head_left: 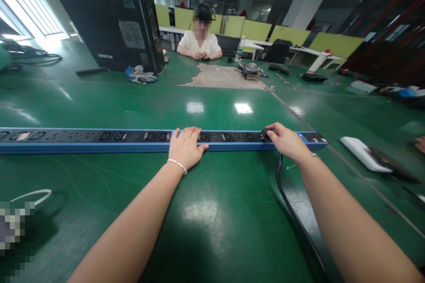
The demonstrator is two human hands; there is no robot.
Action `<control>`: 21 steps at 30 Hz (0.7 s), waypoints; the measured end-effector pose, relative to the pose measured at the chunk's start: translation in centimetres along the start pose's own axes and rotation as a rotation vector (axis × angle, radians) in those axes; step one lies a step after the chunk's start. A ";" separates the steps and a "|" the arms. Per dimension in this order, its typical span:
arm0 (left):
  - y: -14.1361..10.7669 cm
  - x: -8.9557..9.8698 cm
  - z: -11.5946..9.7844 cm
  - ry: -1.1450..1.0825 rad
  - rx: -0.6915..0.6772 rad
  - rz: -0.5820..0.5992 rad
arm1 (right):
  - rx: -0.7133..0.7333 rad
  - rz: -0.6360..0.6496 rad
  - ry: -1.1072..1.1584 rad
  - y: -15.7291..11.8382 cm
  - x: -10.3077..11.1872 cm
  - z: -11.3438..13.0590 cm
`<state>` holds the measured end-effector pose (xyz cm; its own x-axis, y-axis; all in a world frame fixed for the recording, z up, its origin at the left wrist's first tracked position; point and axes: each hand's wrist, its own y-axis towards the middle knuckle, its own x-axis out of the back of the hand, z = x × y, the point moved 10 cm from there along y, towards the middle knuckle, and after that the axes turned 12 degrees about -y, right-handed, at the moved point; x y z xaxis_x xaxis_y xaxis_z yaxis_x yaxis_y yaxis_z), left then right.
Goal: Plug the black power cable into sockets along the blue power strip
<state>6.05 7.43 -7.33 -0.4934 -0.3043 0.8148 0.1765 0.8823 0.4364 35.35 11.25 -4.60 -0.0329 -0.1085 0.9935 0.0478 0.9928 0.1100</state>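
A long blue power strip [99, 147] with a black face of several sockets lies across the green table. My left hand [186, 145] is laid over its middle, fingers across the sockets and thumb along the near side, gripping it. Near the strip's right end, my right hand [288, 142] pinches a black plug [264, 134] at a socket. Whether the plug is fully seated I cannot tell, since my fingers partly cover it. From below that hand a black cable [289, 201] runs down toward the near edge of view.
A black computer case [109, 31] stands at the back left, with gloves [141, 74] beside it. Across the table sits a person [199, 44], hands together. A bottle [240, 47] stands nearby. A white device [363, 154] lies to the right.
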 end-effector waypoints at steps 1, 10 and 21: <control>0.0 0.0 0.0 0.001 -0.001 0.001 | -0.002 0.003 -0.012 -0.1 -0.1 0.2; 0.1 -0.1 0.0 0.000 0.006 0.014 | 0.004 0.070 -0.137 0.1 -1.2 1.6; 0.1 -0.2 0.1 -0.006 0.023 0.025 | -0.029 0.063 -0.177 -1.0 -1.0 2.7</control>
<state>6.04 7.59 -7.48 -0.4944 -0.2797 0.8230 0.1696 0.8975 0.4070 32.64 10.52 -5.77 -0.2038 -0.0335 0.9784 0.0835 0.9952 0.0514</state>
